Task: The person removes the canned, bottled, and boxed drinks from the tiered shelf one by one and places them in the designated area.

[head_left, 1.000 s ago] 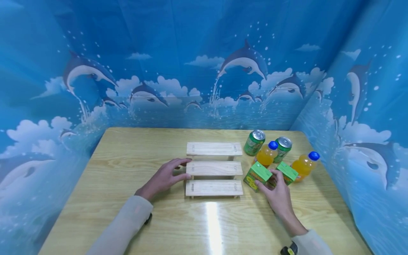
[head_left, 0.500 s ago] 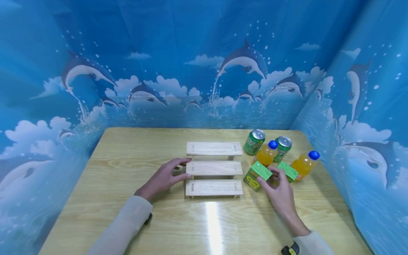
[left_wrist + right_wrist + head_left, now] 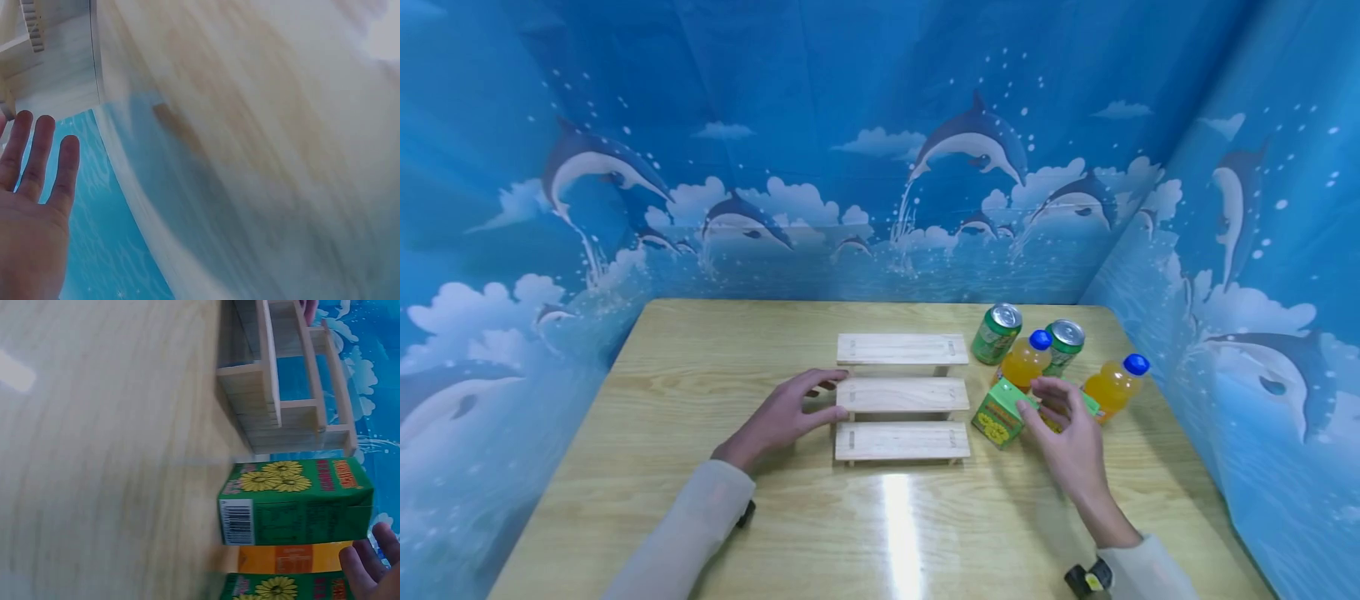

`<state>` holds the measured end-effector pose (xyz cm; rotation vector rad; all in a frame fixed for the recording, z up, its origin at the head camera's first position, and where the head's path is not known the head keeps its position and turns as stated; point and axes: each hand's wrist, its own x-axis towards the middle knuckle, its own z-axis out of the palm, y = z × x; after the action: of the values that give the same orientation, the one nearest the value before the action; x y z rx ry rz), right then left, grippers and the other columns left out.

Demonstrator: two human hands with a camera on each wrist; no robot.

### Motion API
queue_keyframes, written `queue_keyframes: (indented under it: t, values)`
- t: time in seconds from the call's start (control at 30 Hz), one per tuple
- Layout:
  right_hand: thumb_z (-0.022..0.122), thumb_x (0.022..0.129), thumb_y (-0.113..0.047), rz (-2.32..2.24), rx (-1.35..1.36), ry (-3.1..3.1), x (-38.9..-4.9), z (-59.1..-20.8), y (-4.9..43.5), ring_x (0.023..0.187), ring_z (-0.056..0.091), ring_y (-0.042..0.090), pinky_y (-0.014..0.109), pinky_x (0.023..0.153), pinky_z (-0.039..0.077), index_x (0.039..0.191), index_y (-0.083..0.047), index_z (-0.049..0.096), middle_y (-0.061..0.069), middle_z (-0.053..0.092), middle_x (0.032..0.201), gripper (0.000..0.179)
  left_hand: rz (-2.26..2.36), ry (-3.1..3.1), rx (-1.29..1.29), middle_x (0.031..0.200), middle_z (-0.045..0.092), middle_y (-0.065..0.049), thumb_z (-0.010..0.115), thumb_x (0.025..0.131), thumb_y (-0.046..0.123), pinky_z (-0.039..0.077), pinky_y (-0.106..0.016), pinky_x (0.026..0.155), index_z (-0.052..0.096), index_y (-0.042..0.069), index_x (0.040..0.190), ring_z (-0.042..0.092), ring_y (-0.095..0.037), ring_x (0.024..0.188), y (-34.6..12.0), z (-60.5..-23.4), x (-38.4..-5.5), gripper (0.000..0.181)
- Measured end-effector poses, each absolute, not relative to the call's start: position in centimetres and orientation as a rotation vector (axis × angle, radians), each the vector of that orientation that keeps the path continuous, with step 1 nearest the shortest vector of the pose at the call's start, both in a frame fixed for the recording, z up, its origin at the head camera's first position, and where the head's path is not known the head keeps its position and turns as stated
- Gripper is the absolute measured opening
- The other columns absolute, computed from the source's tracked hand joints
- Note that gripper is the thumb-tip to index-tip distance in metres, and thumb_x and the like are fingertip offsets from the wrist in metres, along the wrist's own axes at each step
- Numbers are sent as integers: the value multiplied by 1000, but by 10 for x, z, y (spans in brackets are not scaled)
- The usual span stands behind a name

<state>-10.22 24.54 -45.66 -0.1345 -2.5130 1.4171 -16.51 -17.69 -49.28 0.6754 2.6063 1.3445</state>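
Note:
My left hand [image 3: 790,408] rests at the left end of a three-step wooden display stand [image 3: 902,396], thumb and fingertips right at its middle step. The left wrist view shows several fingers [image 3: 44,150] of that hand held straight. My right hand [image 3: 1072,446] hovers with bent, spread fingers over two green drink cartons printed with yellow flowers, nothing in its grasp. The left carton [image 3: 998,417] stands upright right of the stand, its front and barcode side visible in the right wrist view. The second carton [image 3: 278,589] is mostly hidden by the hand in the head view.
Behind the cartons stand an orange drink bottle [image 3: 1025,364] with a blue cap and two green cans, one left [image 3: 996,337] and one right [image 3: 1065,346]. Another orange bottle [image 3: 1111,392] stands farther right. A blue dolphin-print curtain [image 3: 880,150] surrounds the wooden table [image 3: 700,350].
My right hand has let go of the left carton's right side and shifted slightly right, its thumb now apart from the carton. The left hand has stayed at the stand.

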Motion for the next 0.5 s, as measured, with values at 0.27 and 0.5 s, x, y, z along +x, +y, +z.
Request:
queue_keyframes:
  t: [0.27,0.5]
  values:
    - [66,110,-15,1348,43,-2430,-113,-437,248,123,56,-7,5,105,50,140,2,58,13,67,137,35,1336,2655,690,156,63,-2,75,105,37,56,-55,115,63,18,153,62,-29,139,-186,-482,-172,53]
    - [67,109,-10,1213,209,-2454,-133,-408,243,119,64,3,9,104,52,129,-1,69,12,73,133,22,1326,2725,668,156,63,-7,67,111,27,55,-58,116,72,14,137,56,-32,148,-197,-459,-187,30]
